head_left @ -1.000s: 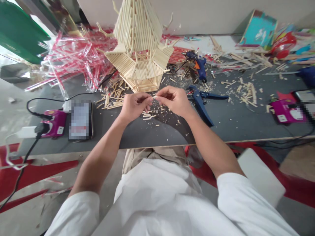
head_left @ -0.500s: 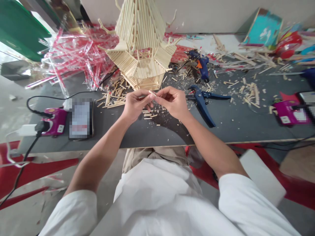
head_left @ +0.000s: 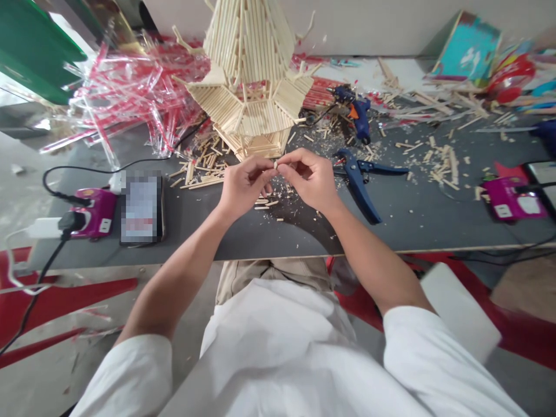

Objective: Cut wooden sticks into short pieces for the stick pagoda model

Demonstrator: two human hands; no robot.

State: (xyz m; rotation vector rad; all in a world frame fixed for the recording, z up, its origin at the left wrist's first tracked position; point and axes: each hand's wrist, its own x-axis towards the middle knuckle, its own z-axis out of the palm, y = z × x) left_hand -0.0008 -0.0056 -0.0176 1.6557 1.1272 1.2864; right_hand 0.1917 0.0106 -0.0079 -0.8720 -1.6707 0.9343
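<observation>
Between the fingertips of both hands is a short piece of wooden stick [head_left: 275, 165], mostly covered by the fingers. My left hand [head_left: 245, 182] pinches it from the left, and my right hand [head_left: 310, 179] pinches it from the right. Just beyond my hands stands a tiered model pavilion [head_left: 260, 119] built of thin wooden sticks. Several short cut sticks [head_left: 264, 204] lie on the dark table [head_left: 278, 240] under my left hand. A blue-handled cutter [head_left: 358, 185] rests to the right of my right hand.
A pile of red and clear plastic wrappers [head_left: 134, 92] fills the back left. A blue glue gun [head_left: 359, 119] lies behind the cutter. At the left are a phone [head_left: 141, 208] and a purple power adapter [head_left: 95, 214] with cables; another purple adapter [head_left: 506, 200] sits right.
My fingertips have shifted slightly right and closed in on the stick piece, so less of it shows. My right hand has moved a little to the right.
</observation>
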